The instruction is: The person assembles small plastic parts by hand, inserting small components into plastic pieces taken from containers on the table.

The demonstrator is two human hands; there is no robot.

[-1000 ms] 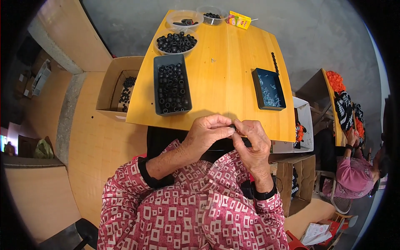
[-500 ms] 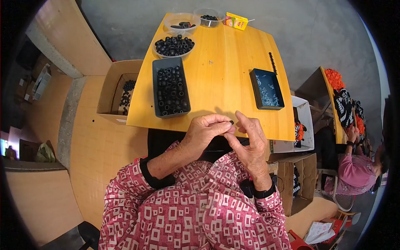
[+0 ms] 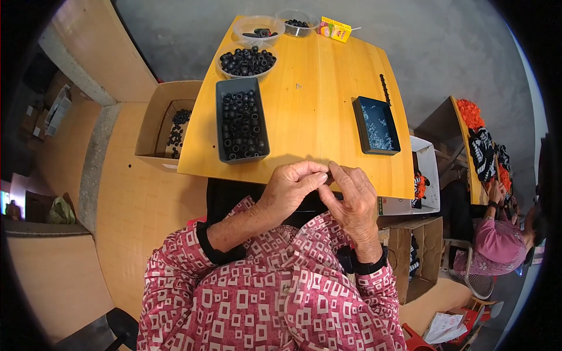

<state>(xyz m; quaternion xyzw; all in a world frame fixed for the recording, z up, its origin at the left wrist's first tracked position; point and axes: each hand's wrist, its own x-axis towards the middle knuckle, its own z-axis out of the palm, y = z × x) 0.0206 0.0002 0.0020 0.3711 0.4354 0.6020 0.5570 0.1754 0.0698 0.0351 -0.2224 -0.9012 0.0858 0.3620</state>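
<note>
My left hand (image 3: 294, 184) is closed in a pinch above the table's near edge, thumb and forefinger together. Its fingertips hold a small black piece, now almost wholly hidden. My right hand (image 3: 352, 196) meets it there, fingers bent and forefinger tip pressed at the same spot; whatever it pinches is hidden. Beyond my left hand stands a dark rectangular bin (image 3: 219, 126) full of small black hollow pieces (image 3: 241, 123). To the far right of my hands, a shallow dark tray (image 3: 374, 124) holds many tiny pale bits.
At the table's (image 3: 310, 117) far left are a clear bowl of black pieces (image 3: 247, 61) and two more clear bowls (image 3: 257, 29). A yellow drink carton (image 3: 335, 30) and a black strip (image 3: 384, 89) lie farther right. Cardboard boxes (image 3: 153, 126) flank the table; another person (image 3: 497, 245) sits at right.
My right forefinger has come down against the left fingertips, closing the gap between my hands. The small black piece that showed there is now covered.
</note>
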